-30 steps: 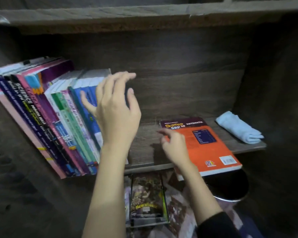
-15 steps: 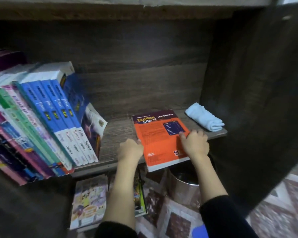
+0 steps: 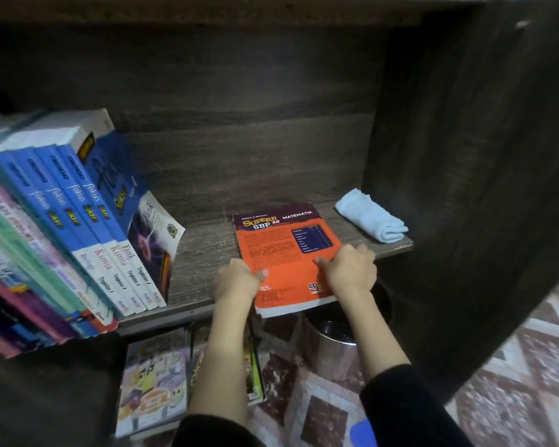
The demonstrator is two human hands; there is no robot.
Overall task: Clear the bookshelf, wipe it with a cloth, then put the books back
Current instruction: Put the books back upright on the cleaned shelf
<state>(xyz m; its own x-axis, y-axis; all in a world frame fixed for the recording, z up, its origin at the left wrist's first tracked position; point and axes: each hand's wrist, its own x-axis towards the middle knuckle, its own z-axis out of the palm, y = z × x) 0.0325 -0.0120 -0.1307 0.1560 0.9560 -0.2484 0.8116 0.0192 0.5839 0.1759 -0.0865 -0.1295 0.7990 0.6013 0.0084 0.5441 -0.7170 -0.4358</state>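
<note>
An orange maths book [image 3: 281, 250] lies flat on the dark wooden shelf [image 3: 200, 253], its near end sticking out over the front edge. My left hand [image 3: 236, 280] grips its left edge, thumb on the cover. My right hand [image 3: 349, 269] grips the right edge near the lower corner, thumb lying on the cover. A row of books [image 3: 62, 227] leans to the left on the shelf's left half, blue spines outermost. A folded light blue cloth [image 3: 370, 217] rests at the shelf's right end.
The dark side panel [image 3: 465, 175] closes the shelf on the right. Below the shelf stand a metal bin [image 3: 333, 343] and several books or magazines [image 3: 155, 388]. A patterned floor mat [image 3: 523, 375] lies at the lower right.
My left hand came down from the leaning books to the orange book's left edge. My right hand shifted to its right edge. The view swung right.
</note>
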